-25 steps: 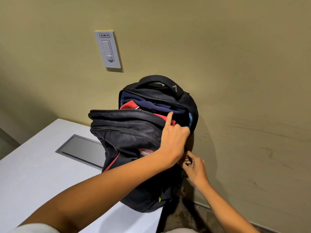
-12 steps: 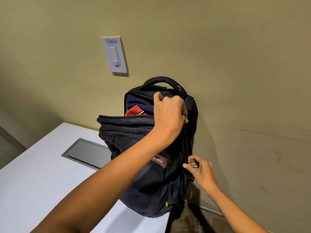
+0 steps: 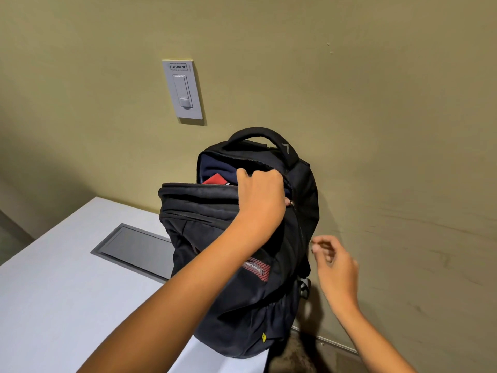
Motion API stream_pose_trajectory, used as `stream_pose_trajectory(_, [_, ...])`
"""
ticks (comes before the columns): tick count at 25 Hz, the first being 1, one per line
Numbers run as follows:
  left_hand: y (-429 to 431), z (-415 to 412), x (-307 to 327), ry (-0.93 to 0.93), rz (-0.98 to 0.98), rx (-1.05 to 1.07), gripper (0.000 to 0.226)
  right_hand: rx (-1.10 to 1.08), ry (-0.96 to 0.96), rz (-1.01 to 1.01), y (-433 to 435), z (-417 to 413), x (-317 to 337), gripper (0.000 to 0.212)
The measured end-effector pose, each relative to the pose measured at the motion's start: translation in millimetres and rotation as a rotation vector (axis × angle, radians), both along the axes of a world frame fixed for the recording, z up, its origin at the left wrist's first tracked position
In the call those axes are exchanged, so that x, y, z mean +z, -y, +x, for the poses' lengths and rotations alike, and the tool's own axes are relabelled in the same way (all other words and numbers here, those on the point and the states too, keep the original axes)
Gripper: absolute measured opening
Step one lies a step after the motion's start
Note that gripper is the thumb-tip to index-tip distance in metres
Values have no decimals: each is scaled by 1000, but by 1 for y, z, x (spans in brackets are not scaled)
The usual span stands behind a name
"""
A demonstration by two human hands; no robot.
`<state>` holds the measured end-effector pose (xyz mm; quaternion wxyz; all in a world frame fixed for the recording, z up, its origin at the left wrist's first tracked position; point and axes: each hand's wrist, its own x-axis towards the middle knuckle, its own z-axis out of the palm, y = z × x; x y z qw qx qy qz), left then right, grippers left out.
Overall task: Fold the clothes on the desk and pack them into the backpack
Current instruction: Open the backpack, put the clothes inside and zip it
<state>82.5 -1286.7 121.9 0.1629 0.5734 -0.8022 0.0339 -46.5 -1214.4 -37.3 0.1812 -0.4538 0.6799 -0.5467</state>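
I see the black fabric backpack [image 3: 242, 305] standing upright at centre frame, on the right end of the white counter [image 3: 53, 292], its back against the olive wall [image 3: 376, 103]. Its main compartment gapes at the top, with folded navy and red clothes [image 3: 215, 169] inside. My left grip [image 3: 262, 195] is curled over the front panel's upper edge. My right grip [image 3: 336, 262] hangs just right of the bag, blurred, fingers loosely curled, holding nothing. A grey recessed hatch [image 3: 134, 250] sits left of the bag.
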Motion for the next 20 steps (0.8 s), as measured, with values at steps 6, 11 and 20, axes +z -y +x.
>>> stream_pose_trajectory(6, [-5,-18,-1,-70,-13,-9,12,111,-308,-188,19,13,69,21])
stream_pose_trajectory(11, [-11,-15,-8,-113,-78,0,15,66,-333,-167,27,17,61,16])
stream_pose_trajectory(20, [-15,-18,-16,-151,-115,-27,17,45,-325,-281,30,18,62,20])
